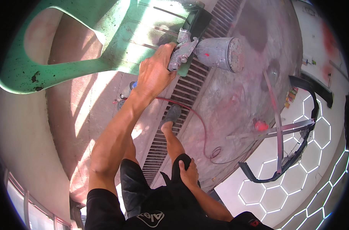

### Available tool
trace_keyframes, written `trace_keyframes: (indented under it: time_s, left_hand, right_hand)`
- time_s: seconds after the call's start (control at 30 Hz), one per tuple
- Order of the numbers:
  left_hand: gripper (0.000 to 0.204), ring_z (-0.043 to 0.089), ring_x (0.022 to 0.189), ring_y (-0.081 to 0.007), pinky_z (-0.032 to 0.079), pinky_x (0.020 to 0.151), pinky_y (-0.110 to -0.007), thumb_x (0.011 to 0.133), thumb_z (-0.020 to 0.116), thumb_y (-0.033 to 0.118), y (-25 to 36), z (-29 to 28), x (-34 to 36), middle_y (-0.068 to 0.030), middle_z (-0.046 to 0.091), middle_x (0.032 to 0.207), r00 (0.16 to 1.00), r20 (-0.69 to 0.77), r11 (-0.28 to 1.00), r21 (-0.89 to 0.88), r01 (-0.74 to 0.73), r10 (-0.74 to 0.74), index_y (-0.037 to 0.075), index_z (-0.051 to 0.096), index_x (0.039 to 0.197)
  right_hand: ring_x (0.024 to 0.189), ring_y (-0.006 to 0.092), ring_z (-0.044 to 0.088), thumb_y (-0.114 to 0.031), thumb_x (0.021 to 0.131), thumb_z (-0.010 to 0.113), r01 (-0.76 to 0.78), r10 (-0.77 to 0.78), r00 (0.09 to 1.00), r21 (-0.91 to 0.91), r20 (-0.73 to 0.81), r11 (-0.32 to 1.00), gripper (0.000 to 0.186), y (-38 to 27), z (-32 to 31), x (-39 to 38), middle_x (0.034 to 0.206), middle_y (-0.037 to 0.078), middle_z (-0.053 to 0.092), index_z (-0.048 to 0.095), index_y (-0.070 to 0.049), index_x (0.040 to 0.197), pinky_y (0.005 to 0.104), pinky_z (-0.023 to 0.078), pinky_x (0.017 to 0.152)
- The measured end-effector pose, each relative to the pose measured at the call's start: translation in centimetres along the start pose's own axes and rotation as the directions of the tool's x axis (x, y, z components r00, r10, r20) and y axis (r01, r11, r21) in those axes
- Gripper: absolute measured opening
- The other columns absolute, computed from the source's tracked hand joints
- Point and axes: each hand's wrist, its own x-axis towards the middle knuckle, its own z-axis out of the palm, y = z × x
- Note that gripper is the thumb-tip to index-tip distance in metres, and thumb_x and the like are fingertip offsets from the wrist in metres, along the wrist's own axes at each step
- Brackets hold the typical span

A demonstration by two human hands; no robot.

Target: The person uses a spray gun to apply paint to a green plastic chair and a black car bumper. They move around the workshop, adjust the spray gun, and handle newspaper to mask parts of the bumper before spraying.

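Near the upper middle of the frame the left hand (155, 73) is gripping the handle of a grey metal spray gun (184, 50), fingers clenched around it, while the gun's dull metal cup with a round lid (220, 53) is jutting toward the right. The gun is pointing at a small dark panel piece (197, 21) sitting at the top centre, just beside a large pale green plastic chair (78, 42) that is filling the upper left and lying partly in shadow. A thin red hose (197, 119) is trailing from below the hand down across the stained concrete floor (239, 88) and looping at centre right. A long slatted metal floor grate (182, 99) is running diagonally through the middle, and a foot in a dark shoe (173, 114) is standing on it. The right hand (189, 174) is resting in the lower middle, fingers curled on the black shorts (144, 191) at the knee. At the right, a black curved bumper part (297, 145) is sitting on a crossed metal stand (276, 130), close against a white wall with glowing hexagonal light strips (297, 184). A small red blob (261, 125) is lying near the stand.
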Motion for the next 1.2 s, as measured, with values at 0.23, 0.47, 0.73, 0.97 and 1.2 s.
trace_keyframes:
  time_s: [0.23,0.47,0.73,0.97,1.2]
  left_hand:
    - [0.043,0.07,0.102,-0.0438,0.056,0.085,-0.048,0.093,0.076,0.015,-0.3,-0.5,1.1,-0.019,0.072,0.116,0.998,-0.051,0.999,-0.029,0.026,-0.028,0.007,0.061,0.132]
    - [0.034,0.069,0.082,-0.0267,0.054,0.076,-0.037,0.098,0.077,0.026,-0.7,-0.7,1.8,-0.013,0.072,0.093,0.995,-0.077,0.98,-0.19,0.055,-0.071,0.004,0.068,0.123]
    - [0.046,0.039,0.052,-0.0053,0.035,0.051,-0.028,0.104,0.068,0.048,-3.1,-6.1,4.1,0.0043,0.055,0.063,0.925,0.057,0.869,-0.325,0.374,-0.377,0.004,0.078,0.094]
    - [0.041,0.039,0.046,-0.0036,0.029,0.044,-0.025,0.103,0.07,0.045,-6.3,-7.7,2.1,0.0068,0.05,0.055,0.936,0.148,0.822,-0.45,0.35,-0.318,0.006,0.076,0.09]
    - [0.034,0.043,0.047,-0.0044,0.035,0.042,-0.024,0.108,0.063,0.039,-6.1,-7.3,4.3,-0.0013,0.07,0.083,0.947,0.084,0.852,-0.417,0.315,-0.309,0.006,0.069,0.106]
  right_hand:
    - [0.137,0.0502,0.051,-0.069,0.099,0.052,-0.01,0.01,1.0,0.026,0.001,1.0,0.095,-0.8,0.7,-0.7,0.149,0.032,0.051,0.034,0.003,0.159,0.0565,0.039,0.115]
    - [0.136,0.0501,0.051,-0.071,0.099,0.05,-0.014,0.014,1.0,0.007,0.002,1.0,0.096,-0.7,1.3,-0.9,0.153,0.03,0.049,0.034,0.002,0.159,0.0596,0.039,0.113]
    - [0.135,0.0504,0.052,-0.068,0.1,0.052,-0.043,0.042,0.999,0.03,0.026,0.999,0.094,-1.3,0.9,-1.2,0.154,0.03,0.048,0.033,0.002,0.159,0.0597,0.039,0.113]
    - [0.138,0.0496,0.049,-0.069,0.099,0.051,-0.059,0.057,0.998,0.06,0.033,0.996,0.094,-1.0,1.7,-1.2,0.155,0.029,0.046,0.034,0.002,0.159,0.0598,0.036,0.115]
    - [0.136,0.0498,0.05,-0.069,0.1,0.05,-0.049,0.048,0.999,0.069,0.006,0.996,0.092,-1.1,2.6,-1.7,0.153,0.029,0.047,0.036,0.002,0.157,0.0598,0.037,0.114]
